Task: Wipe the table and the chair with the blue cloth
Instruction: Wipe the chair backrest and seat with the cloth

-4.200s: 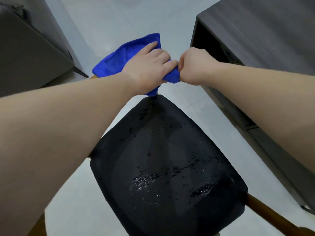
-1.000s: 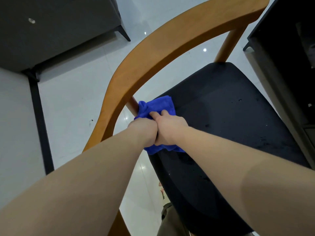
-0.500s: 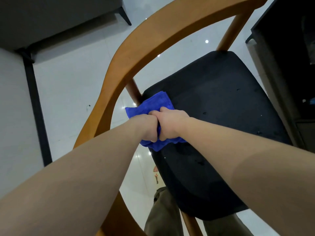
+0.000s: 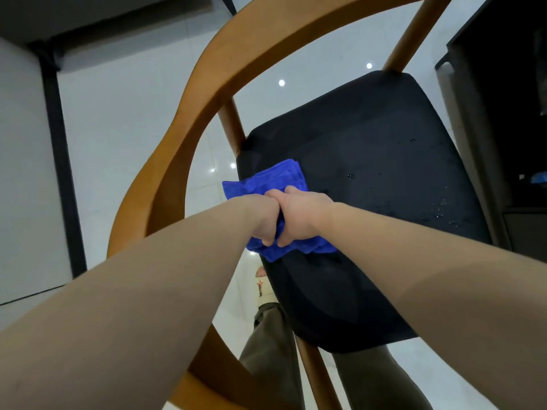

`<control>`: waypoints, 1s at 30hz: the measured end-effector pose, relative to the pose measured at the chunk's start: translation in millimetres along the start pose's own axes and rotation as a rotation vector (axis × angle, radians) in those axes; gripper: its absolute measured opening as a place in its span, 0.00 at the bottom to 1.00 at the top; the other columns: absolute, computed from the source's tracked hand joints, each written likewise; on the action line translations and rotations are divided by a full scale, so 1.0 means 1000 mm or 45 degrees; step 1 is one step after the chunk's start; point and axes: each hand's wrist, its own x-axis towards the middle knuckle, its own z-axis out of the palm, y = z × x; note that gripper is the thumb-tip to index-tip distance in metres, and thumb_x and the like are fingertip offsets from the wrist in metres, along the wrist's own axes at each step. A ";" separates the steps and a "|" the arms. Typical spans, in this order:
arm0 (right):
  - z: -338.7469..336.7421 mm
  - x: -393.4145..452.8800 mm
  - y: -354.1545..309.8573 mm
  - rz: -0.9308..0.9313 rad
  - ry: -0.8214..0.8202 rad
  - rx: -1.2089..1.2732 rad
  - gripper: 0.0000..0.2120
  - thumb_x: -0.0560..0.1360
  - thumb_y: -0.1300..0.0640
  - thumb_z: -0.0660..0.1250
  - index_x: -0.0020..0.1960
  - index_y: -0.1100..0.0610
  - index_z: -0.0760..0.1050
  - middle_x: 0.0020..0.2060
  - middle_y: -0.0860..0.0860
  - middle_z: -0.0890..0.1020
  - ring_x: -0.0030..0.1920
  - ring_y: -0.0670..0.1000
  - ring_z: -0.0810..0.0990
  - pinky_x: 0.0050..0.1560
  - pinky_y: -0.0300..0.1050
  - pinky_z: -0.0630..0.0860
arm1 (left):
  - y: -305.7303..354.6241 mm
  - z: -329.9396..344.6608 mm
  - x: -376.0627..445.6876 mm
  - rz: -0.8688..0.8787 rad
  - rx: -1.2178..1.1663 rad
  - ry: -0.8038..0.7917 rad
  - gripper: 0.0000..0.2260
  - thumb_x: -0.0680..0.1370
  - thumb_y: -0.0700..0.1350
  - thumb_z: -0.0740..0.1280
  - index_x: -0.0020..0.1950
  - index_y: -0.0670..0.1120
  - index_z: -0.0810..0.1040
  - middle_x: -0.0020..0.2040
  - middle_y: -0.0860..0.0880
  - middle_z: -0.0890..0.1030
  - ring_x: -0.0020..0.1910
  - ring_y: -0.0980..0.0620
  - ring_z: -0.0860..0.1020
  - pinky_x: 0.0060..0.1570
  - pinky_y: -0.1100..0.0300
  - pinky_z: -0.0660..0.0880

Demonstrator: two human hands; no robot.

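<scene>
A bunched blue cloth (image 4: 268,180) lies on the left edge of the chair's black seat (image 4: 370,161). My left hand (image 4: 262,216) and my right hand (image 4: 300,217) grip the cloth side by side, knuckles touching, fingers curled into the fabric. The chair's curved wooden backrest (image 4: 189,113) arcs over the left side of the seat. Small wet specks show on the right part of the seat. The dark table (image 4: 503,84) stands at the right edge of the view.
My legs in olive trousers (image 4: 275,350) and one foot stand under the chair on the pale tiled floor (image 4: 124,113). A dark grey cabinet (image 4: 88,13) with a black leg is at the top left.
Both hands with the cloth have slid a little along the left edge of the seat. The view has shifted, so the chair sits lower in the frame.
</scene>
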 end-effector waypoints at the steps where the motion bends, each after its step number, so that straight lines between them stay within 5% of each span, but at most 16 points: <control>1: 0.003 -0.004 0.001 -0.003 -0.011 0.019 0.42 0.61 0.39 0.76 0.68 0.40 0.59 0.53 0.47 0.70 0.46 0.53 0.77 0.46 0.53 0.77 | 0.004 0.004 -0.002 0.000 0.011 -0.008 0.14 0.73 0.46 0.74 0.57 0.48 0.78 0.43 0.50 0.76 0.47 0.48 0.78 0.50 0.56 0.76; 21: 0.073 -0.069 0.016 -0.111 -0.164 0.002 0.42 0.61 0.38 0.77 0.68 0.39 0.59 0.52 0.47 0.70 0.48 0.53 0.77 0.47 0.52 0.76 | 0.067 0.084 -0.035 -0.024 -0.093 -0.138 0.17 0.74 0.46 0.73 0.62 0.48 0.78 0.48 0.49 0.76 0.47 0.47 0.76 0.51 0.55 0.75; 30: 0.110 -0.104 0.015 -0.135 -0.259 -0.085 0.42 0.61 0.40 0.78 0.68 0.41 0.60 0.52 0.47 0.71 0.48 0.53 0.75 0.45 0.50 0.75 | 0.091 0.130 -0.045 0.008 -0.201 -0.255 0.22 0.72 0.51 0.75 0.64 0.50 0.76 0.51 0.49 0.76 0.53 0.46 0.77 0.59 0.51 0.76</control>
